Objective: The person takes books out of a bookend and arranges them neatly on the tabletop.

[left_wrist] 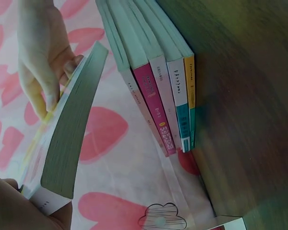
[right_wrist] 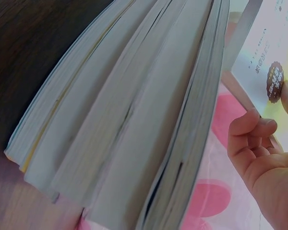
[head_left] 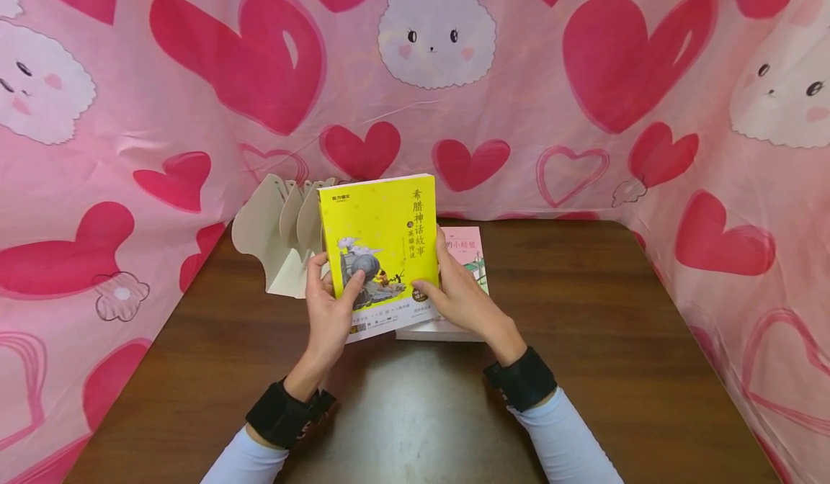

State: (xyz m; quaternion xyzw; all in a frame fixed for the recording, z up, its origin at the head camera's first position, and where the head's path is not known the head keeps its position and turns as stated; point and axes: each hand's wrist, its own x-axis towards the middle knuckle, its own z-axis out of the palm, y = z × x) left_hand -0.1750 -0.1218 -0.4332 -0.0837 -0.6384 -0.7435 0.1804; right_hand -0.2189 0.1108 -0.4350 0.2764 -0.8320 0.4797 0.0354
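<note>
Both hands hold a yellow paperback book (head_left: 376,232), raised and tilted over the table, its illustrated front cover facing up toward the head. My left hand (head_left: 327,318) grips its left side, the thumb lying on the cover and the other fingers partly hidden behind. On the right edge my right hand (head_left: 463,293) grips it, thumb near the dark round badge. The thick block of pages shows side-on in the left wrist view. Behind and right of the book lies a stack of books (left_wrist: 149,86), topped by a pink-covered book (head_left: 465,245), partly hidden by the held book.
A cream book rack (head_left: 259,228) with curved dividers stands at the table's back left, partly covered by the held book. The brown wooden table (head_left: 583,369) stretches in front and to both sides. Pink heart-and-rabbit fabric (head_left: 528,95) hangs along the back and sides.
</note>
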